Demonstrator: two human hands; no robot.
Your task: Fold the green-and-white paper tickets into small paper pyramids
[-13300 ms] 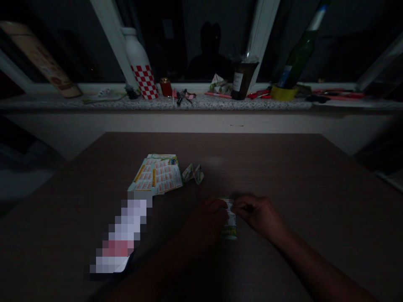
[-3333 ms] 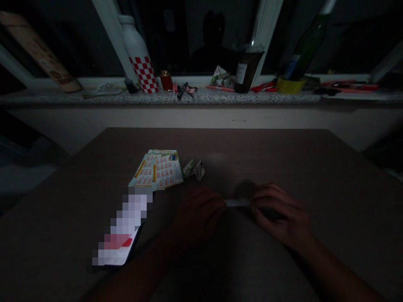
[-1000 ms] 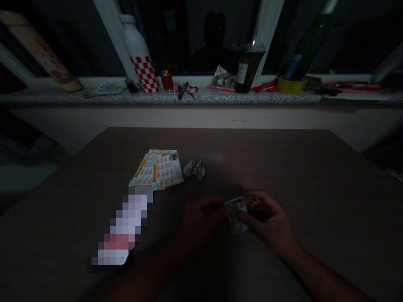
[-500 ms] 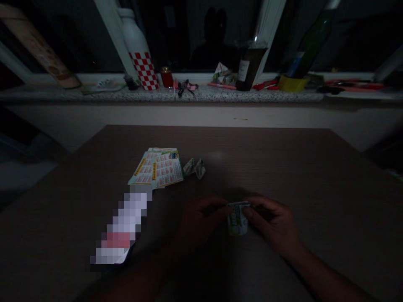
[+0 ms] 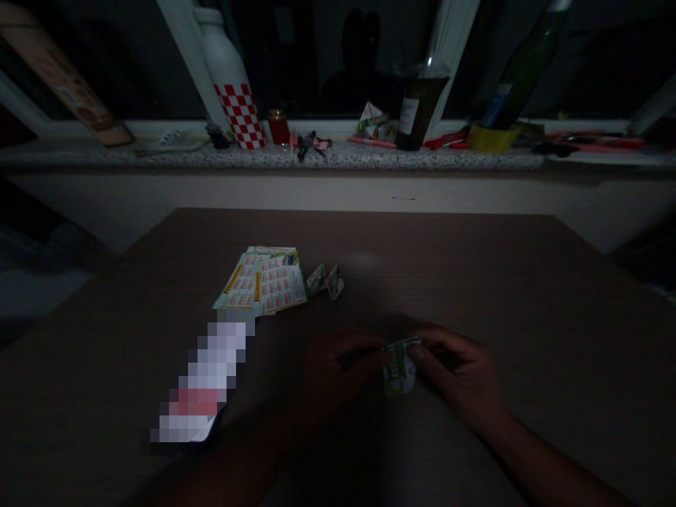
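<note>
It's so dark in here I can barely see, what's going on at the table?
A person sits at a brown table holding a small folded paper between the left hand and right hand. A stack of printed sheets and two small folded pieces lie further up the table.

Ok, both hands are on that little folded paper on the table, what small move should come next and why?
Probably press the fold flat against the table. The folded paper sits pinched between the left hand and the right hand, its top edge lifted and tilted rather than lying flat. Two finished folded pieces lie beside the printed sheets, so a firm crease seems the likely step.
</note>
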